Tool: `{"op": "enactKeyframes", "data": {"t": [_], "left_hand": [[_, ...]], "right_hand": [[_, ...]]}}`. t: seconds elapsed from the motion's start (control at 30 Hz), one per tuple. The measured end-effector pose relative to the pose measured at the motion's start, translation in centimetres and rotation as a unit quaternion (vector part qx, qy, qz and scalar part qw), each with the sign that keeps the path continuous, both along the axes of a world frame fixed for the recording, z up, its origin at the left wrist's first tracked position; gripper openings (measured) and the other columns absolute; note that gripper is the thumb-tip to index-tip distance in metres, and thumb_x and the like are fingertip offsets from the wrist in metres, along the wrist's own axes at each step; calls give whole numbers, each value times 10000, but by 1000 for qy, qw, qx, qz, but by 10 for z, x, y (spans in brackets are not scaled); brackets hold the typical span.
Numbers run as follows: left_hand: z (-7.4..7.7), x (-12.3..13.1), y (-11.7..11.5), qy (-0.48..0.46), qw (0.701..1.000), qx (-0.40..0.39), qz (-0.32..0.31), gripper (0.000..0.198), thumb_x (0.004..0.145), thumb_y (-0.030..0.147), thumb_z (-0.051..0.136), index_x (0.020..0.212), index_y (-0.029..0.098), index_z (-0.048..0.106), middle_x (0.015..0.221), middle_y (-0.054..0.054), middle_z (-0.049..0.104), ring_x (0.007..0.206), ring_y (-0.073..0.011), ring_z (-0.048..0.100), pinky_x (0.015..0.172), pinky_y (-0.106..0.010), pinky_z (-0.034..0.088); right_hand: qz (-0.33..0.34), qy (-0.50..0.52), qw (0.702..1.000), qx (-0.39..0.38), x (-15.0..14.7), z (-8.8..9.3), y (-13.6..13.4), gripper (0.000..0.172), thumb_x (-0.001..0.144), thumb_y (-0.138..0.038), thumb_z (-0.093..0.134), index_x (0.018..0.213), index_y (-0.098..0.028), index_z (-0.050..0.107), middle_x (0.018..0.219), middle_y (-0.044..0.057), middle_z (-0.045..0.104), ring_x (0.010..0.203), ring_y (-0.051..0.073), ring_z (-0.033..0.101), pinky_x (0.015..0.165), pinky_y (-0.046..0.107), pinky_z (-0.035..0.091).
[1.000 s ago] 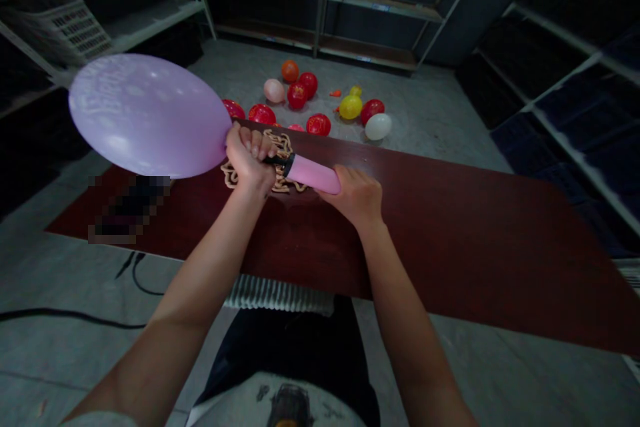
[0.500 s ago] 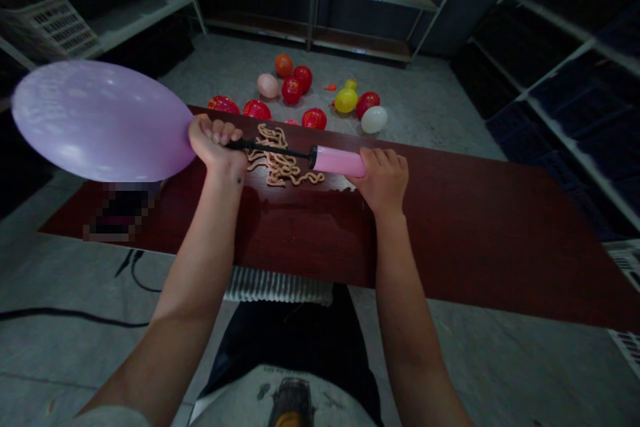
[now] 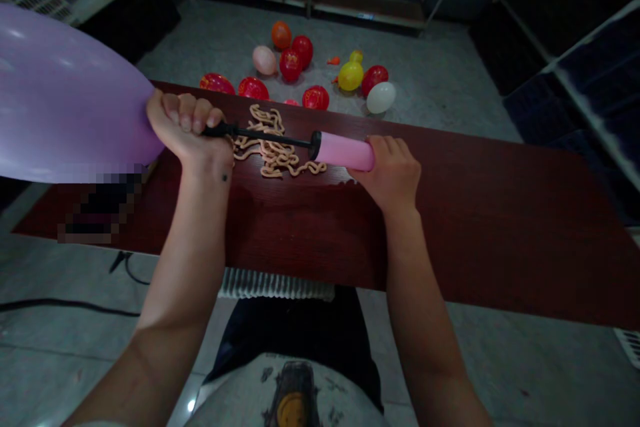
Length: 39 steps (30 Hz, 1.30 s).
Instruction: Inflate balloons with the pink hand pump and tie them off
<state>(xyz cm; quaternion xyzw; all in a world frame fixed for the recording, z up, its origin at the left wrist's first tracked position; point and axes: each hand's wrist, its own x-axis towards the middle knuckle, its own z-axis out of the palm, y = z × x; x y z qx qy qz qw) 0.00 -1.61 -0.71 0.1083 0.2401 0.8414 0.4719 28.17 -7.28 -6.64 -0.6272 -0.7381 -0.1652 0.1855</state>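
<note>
A pink balloon pump (image 3: 345,151) with a black rod lies across the view, above the table. My left hand (image 3: 187,123) is closed around the pump's black end at the left. A large light-purple balloon (image 3: 65,100) bulges out beside that fist; its neck is hidden by the fingers. The balloon runs past the left picture edge. My right hand (image 3: 391,170) wraps the right end of the pink barrel. Between the hands, a length of black rod shows. Behind and below the rod, a heap of beige, curly long balloons (image 3: 277,157) rests on the table.
The dark red table (image 3: 500,227) stretches left to right. Several red, yellow, white, pink and orange balloons (image 3: 291,65) lie on the floor beyond it. Metal shelves (image 3: 370,12) stand behind and at both sides. A black cable (image 3: 70,307) runs along the floor at left.
My hands have moved slightly apart, and more black rod shows between them. The purple balloon has shifted left and looks larger, now partly out of view. The camera view has tilted down.
</note>
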Motion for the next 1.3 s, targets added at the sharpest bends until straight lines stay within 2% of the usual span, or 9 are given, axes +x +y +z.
{"op": "enactKeyframes", "data": {"t": [0.13, 0.2, 0.3, 0.37, 0.6, 0.8, 0.93, 1.1, 1.3], "left_hand": [[-9, 28, -2, 48, 998, -41, 10, 424, 1040, 266, 352, 681, 209, 134, 553, 59, 87, 411, -95, 90, 441, -266, 155], [-14, 47, -5, 63, 997, -46, 11, 471, 1029, 347, 408, 655, 216, 154, 548, 62, 82, 407, -101, 105, 428, -269, 164], [-19, 67, -11, 61, 997, -26, -44, 510, 1037, 355, 402, 610, 212, 163, 522, 64, 93, 390, -102, 119, 410, -269, 178], [-22, 71, -12, 49, 997, -10, -63, 520, 1047, 335, 379, 592, 211, 160, 511, 65, 96, 381, -100, 121, 402, -264, 181], [-34, 54, 2, 27, 998, 3, -48, 504, 1030, 283, 408, 582, 222, 185, 474, 71, 146, 356, -95, 160, 388, -262, 190], [-32, 48, 7, 17, 999, -1, -49, 483, 1011, 270, 426, 590, 217, 195, 449, 75, 173, 348, -85, 177, 391, -258, 191], [-27, 39, 7, -9, 999, -15, -39, 457, 1007, 222, 388, 590, 210, 202, 457, 76, 165, 349, -79, 178, 392, -240, 202], [-21, 24, 8, -31, 999, -19, -25, 446, 1000, 194, 360, 583, 204, 202, 456, 67, 165, 345, -84, 180, 382, -232, 200], [-20, 4, 8, 11, 1000, 2, -17, 441, 974, 204, 414, 590, 199, 199, 469, 60, 159, 361, -88, 169, 390, -232, 202]], "right_hand": [[21, -3, 1000, -15, -15, -1, -4, 375, 847, -478, 666, 1068, -180, 610, 1013, 121, 700, 941, 284, 604, 707, 341, 418], [32, 7, 999, -22, -23, -4, -5, 372, 836, -475, 674, 1063, -184, 620, 995, 115, 712, 904, 270, 615, 672, 326, 392], [37, 31, 998, -29, -31, -10, -5, 384, 823, -471, 682, 1076, -185, 640, 978, 112, 729, 867, 257, 635, 646, 318, 364], [37, 42, 998, -34, -34, -15, -4, 390, 817, -469, 685, 1079, -183, 650, 968, 112, 736, 862, 254, 647, 642, 316, 357], [53, 55, 997, -20, -42, -26, 3, 411, 834, -529, 666, 1044, -176, 673, 952, 102, 753, 839, 239, 663, 623, 304, 319], [52, 32, 998, 0, -41, -25, 7, 467, 865, -618, 622, 1031, -184, 674, 938, 89, 746, 839, 225, 655, 625, 305, 303], [40, 9, 999, 5, -29, -22, 8, 470, 881, -610, 623, 1091, -193, 670, 992, 92, 744, 857, 226, 641, 642, 304, 315], [21, -12, 1000, 17, -8, -20, 9, 413, 897, -571, 625, 1067, -198, 669, 983, 95, 732, 892, 242, 620, 672, 308, 336], [3, 2, 999, 44, 18, -17, 7, 416, 894, -522, 626, 1129, -180, 669, 1019, 106, 723, 915, 265, 604, 769, 336, 396]]}}
